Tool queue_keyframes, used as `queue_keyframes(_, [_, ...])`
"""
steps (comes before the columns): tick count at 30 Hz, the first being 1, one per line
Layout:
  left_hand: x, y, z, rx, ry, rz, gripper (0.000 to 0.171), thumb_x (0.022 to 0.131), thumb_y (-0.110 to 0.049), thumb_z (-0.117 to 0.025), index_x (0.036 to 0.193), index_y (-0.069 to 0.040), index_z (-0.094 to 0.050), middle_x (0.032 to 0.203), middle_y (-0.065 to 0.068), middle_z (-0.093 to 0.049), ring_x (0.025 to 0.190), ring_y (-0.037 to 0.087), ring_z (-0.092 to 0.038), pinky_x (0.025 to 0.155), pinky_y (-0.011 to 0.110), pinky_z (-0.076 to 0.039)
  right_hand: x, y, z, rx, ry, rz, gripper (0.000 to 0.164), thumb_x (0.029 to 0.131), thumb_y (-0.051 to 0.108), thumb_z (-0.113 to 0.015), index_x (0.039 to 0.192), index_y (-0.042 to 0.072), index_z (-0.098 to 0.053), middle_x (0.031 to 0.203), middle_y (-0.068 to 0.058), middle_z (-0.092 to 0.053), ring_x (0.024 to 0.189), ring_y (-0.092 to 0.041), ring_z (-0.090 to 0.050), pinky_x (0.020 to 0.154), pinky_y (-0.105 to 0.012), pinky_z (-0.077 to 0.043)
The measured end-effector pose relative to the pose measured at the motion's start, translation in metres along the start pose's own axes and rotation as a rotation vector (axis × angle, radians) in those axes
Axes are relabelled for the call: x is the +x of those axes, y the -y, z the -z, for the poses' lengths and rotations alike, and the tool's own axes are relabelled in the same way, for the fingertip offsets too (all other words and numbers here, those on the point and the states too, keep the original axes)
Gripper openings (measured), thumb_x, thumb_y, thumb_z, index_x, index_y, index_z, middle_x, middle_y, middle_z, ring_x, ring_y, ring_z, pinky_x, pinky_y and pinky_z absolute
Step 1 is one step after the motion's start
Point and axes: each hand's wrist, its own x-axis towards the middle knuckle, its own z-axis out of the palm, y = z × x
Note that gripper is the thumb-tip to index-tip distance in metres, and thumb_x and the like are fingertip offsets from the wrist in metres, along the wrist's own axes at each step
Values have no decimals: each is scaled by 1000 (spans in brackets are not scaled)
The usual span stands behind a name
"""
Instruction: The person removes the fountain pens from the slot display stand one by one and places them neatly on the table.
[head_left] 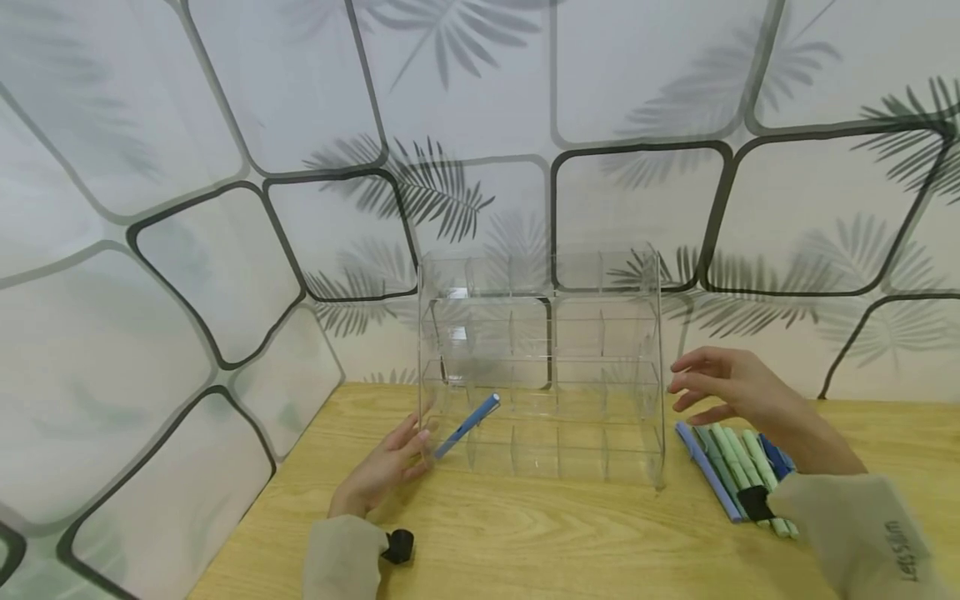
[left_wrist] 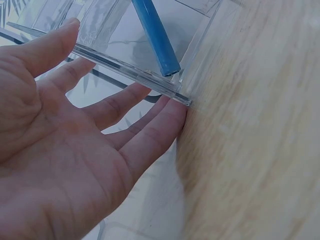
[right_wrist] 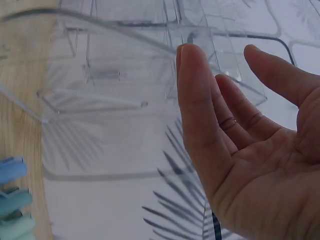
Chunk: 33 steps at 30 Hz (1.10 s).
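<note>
A clear acrylic rack (head_left: 536,462) with tiered compartments stands on the table. One blue pen (head_left: 468,426) leans to the right in its bottom left compartment; in the left wrist view the lower end of this pen (left_wrist: 157,40) shows behind clear plastic. My left hand (head_left: 384,468) is at the rack's lower left side, its extended fingers (left_wrist: 150,145) against the side panel and thumb apart. Off the rack's right side, my right hand (head_left: 738,387) hovers with loosely bent fingers (right_wrist: 195,100) and holds nothing.
Beneath my right forearm lies a row of pens: a lavender pen (head_left: 707,472), a dark green pen (head_left: 720,463), several light green pens (head_left: 742,458) and dark blue (head_left: 777,454) at the far end. A patterned curtain-like wall (head_left: 480,200) rises behind the wooden table (head_left: 525,533).
</note>
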Motion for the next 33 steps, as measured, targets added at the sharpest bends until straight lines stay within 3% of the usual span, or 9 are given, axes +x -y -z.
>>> queue_keyframes(11, [1,-1,-1,4,3,4,62,110,-29,-46,165,-23,-16,165,25,-16,148,47,-20,116,57,-31,16,14,-33,81,65,21,40,106,14,-56,132,-15,-46,113,-18,-69,97,-20,-71,81,-45,-62])
queue_keyframes(15, [0,0,-1,8,8,0,62,110,-29,-46,165,-25,-17,165,25,-16,148,46,-20,116,57,-31,23,19,-47,81,104,39,42,105,12,-58,132,-18,-46,120,-25,-65,102,-25,-69,83,-44,-61])
queue_keyframes(22, [1,1,0,8,8,-4,62,111,-29,-45,165,-22,-16,164,25,-16,148,47,-18,116,57,-31,33,29,-72,47,164,89,36,101,13,-64,124,-14,-57,118,-19,-65,110,-35,-65,89,-45,-59])
queue_keyframes(33, [1,0,0,-6,5,-1,61,111,-28,-45,165,-23,-17,165,25,-16,149,47,-17,116,56,-31,48,24,-105,32,196,143,35,101,12,-65,126,-12,-59,128,-25,-60,116,-41,-61,95,-44,-57])
